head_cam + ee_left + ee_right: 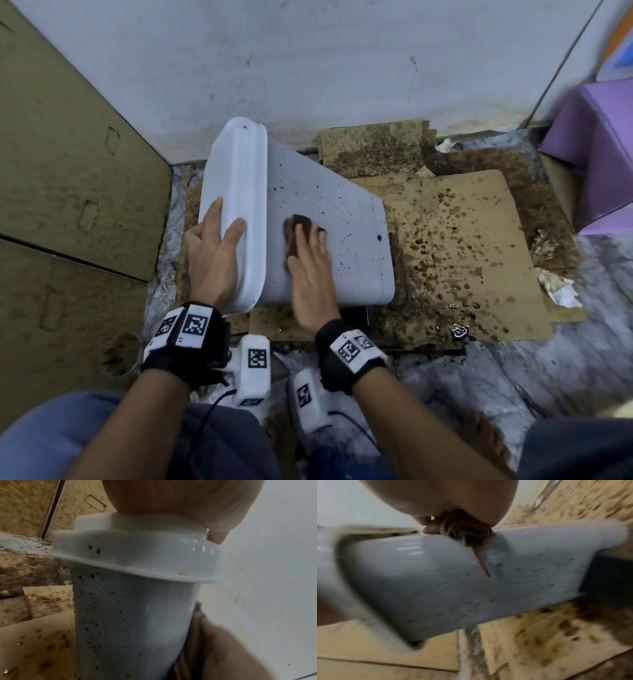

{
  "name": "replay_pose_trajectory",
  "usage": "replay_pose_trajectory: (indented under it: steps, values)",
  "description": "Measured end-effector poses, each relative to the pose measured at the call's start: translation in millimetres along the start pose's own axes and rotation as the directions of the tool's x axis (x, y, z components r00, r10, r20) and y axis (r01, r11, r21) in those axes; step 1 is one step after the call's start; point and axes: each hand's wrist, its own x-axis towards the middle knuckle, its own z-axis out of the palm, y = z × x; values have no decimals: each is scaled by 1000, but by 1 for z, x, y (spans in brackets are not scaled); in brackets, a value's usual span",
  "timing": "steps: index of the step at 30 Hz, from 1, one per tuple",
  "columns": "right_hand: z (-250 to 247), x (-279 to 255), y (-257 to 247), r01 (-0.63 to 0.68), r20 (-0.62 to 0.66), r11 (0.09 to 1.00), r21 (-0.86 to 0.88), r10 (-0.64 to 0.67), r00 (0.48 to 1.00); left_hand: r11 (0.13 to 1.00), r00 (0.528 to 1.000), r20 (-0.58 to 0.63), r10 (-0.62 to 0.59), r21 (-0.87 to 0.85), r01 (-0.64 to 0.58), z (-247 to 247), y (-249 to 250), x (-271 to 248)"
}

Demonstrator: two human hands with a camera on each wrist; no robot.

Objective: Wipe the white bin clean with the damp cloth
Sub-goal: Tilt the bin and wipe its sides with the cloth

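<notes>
The white bin (329, 219) is smooth, glossy plastic with rounded corners and a thick flared rim, lying on its side on stained cardboard (455, 246) on the floor, rim toward the person's left and base toward the right. Its upturned wall is peppered with small dark brown specks, densest toward the base; the left wrist view shows the same speckling down one side wall, with 2 larger spots on the rim collar.

The damp cloth (301, 229) is a dark brown, bunched wad pressed flat on the bin's upper wall, just right of the rim. The right hand (310, 274) lies on top of it with straight, spread fingers, palm down; in the right wrist view a twisted tail of cloth hangs from under the palm over the bin's edge. That view is smeared with blur.

The left hand (214, 253) rests against the rim with fingers extended over its top and thumb on the outer side, bracing it rather than curling around it.

The cardboard is matte, soggy-looking and blotched with brown drips.
</notes>
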Motion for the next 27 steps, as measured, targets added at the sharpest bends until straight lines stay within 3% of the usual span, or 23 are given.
replay_pose_trajectory:
  steps: [4,7,14,21,24,27]
  values:
    - [21,-12,-32,97,-5,992,79,-97,995,1000,1000,5,30,6,-30,1,0,-2]
    - [13,-11,-11,181,-7,977,-110,-183,983,999,998,32,51,-13,-50,-1,0,-1]
    - [-13,1,37,2,-73,998,-61,-6,997,996,999,37,-40,-79,43,-4,10,0]
    - [4,2,-2,177,-195,980,92,-156,968,997,999,-39,-32,76,35,3,25,-4]
    - [4,5,10,197,-199,979,-53,-203,959,997,999,-43,19,71,-16,7,24,-5]
    - [-3,7,39,130,-173,984,-125,-151,973,995,997,-21,80,63,-79,6,23,-4]
